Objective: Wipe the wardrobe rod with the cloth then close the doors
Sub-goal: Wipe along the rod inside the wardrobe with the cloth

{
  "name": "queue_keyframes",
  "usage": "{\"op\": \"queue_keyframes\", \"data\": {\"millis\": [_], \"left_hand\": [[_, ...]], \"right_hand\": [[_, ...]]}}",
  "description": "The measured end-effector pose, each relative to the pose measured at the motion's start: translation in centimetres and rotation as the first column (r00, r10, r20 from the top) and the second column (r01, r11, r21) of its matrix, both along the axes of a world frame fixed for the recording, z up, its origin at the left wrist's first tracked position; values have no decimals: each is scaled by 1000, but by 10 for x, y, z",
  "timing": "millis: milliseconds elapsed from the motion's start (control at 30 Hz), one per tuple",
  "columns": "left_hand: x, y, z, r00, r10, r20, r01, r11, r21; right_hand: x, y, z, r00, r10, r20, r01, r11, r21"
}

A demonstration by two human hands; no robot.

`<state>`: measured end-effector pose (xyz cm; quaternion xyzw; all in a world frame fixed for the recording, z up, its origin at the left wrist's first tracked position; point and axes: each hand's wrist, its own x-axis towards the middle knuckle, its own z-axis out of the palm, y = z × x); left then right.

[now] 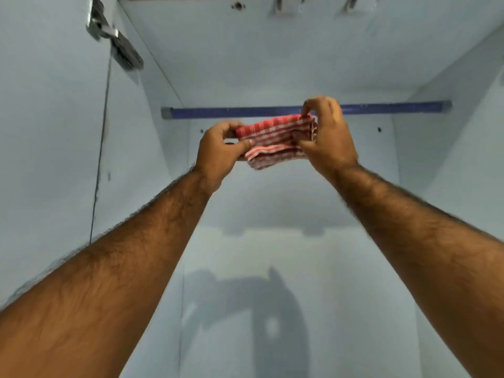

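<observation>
A blue wardrobe rod (pixel 231 112) runs across the open wardrobe from the left wall to the right wall. Just below and in front of it I hold a folded red-and-white checked cloth (pixel 272 137) with both hands. My left hand (pixel 221 151) pinches the cloth's left end. My right hand (pixel 327 135) grips its right end, fingers raised in front of the rod and hiding a short stretch of it. Whether the cloth touches the rod cannot be told.
The pale blue wardrobe interior (pixel 272 64) surrounds my arms. The left door (pixel 41 118) stands open, with a metal hinge (pixel 114 36) at its top. Metal fittings (pixel 289 2) sit on the top edge. Small holes (pixel 379 129) mark the back panel.
</observation>
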<state>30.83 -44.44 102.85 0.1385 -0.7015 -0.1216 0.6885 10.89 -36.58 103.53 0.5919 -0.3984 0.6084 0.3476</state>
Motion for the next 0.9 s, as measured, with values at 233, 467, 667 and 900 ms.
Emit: {"op": "queue_keyframes", "data": {"millis": [233, 467, 667, 900], "left_hand": [[18, -3, 95, 954, 186, -234, -217, 969, -116], [27, -36, 142, 897, 431, -97, -438, 896, -76], [18, -68, 144, 940, 341, -2, -340, 938, 65], [25, -81, 141, 914, 401, 57, -398, 916, -57]], "right_hand": [[21, -25, 96, 975, -148, -163, 107, 966, -234], [36, -64, 138, 933, -305, -189, 265, 940, -213], [52, -88, 139, 709, -642, -292, 595, 767, -240], [80, -127, 121, 779, -490, -390, 480, 868, -131]]}}
